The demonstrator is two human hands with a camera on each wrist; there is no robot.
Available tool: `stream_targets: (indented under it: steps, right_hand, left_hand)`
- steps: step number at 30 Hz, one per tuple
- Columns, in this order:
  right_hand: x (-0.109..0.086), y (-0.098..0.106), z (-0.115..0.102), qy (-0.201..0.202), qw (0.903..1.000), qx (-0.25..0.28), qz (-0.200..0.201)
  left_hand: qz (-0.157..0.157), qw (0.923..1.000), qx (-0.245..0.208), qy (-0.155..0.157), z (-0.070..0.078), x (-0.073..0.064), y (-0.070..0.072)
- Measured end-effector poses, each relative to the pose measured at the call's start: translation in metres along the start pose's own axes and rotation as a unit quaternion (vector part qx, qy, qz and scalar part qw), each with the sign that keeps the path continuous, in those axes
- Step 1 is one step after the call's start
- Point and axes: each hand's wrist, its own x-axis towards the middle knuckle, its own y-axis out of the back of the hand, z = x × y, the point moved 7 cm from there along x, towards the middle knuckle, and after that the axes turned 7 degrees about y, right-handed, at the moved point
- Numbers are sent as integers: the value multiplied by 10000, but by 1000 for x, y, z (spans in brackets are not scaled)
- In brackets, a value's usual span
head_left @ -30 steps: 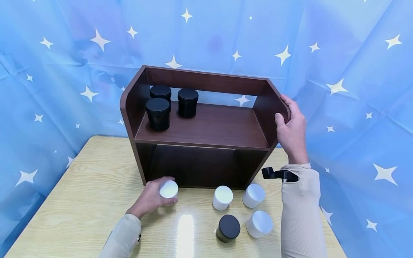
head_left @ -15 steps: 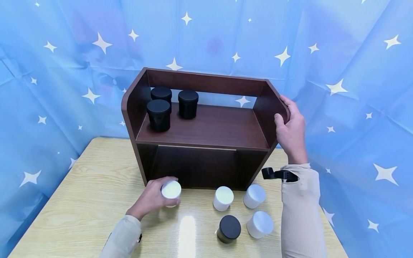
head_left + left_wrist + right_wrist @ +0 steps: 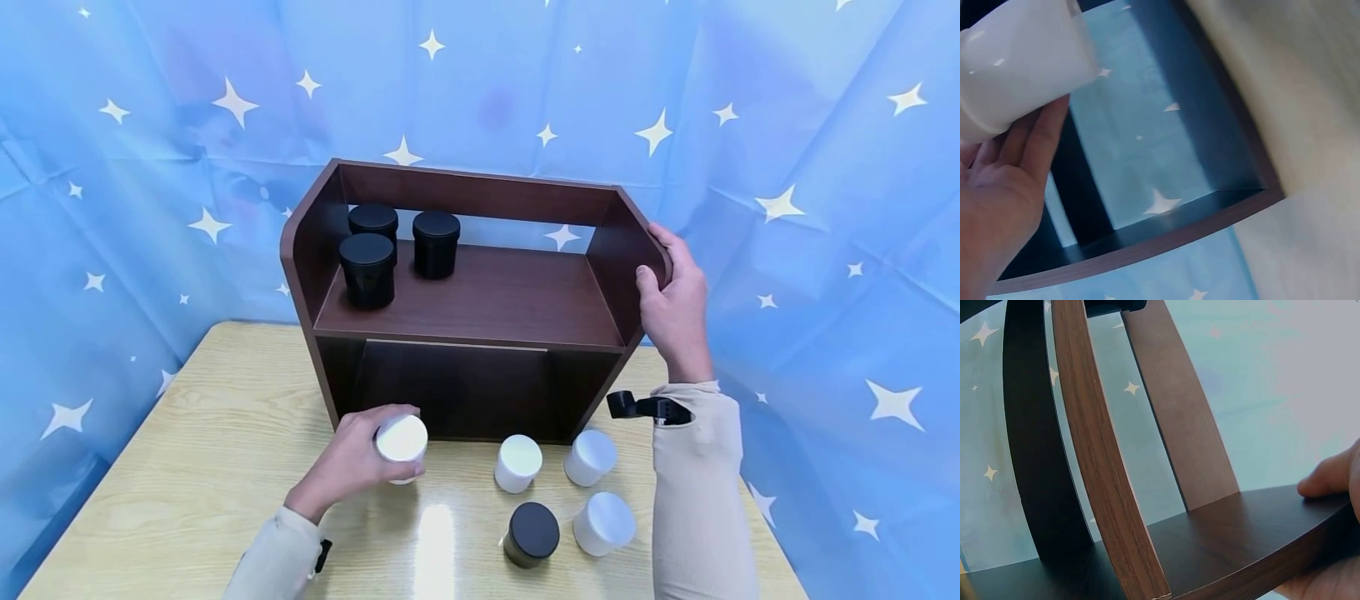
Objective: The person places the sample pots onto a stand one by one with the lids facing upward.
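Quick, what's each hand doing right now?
Left hand: closed, holding a white jar.
Right hand: closed, gripping the brown shelf unit at its right end.

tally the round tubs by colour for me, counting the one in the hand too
Black lidded cylindrical tubs: 4 (3 on the dark brown wood-grain shelf, 1 on the pale wood-grain table)
White cylindrical tubs: 4 (1 in the left hand, 3 on the table)
Total: 8

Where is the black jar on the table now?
In the head view, the black jar stands near the bottom, slightly right of centre, just left of a white jar.
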Motion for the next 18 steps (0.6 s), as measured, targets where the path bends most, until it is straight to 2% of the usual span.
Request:
stream_targets:
  steps: [10, 15, 18]
  right_hand:
    - [0, 0, 2, -122, 9999, -57, -46]
    - [1, 0, 2, -105, 9999, -17, -25]
    - [1, 0, 2, -77, 10000, 4, 2]
  left_hand:
    - [338, 9988, -207, -282, 25, -5, 18]
    - [781, 9949, -273, -579, 42, -7, 30]
    - [1015, 9928, -156, -614, 51, -8, 38]
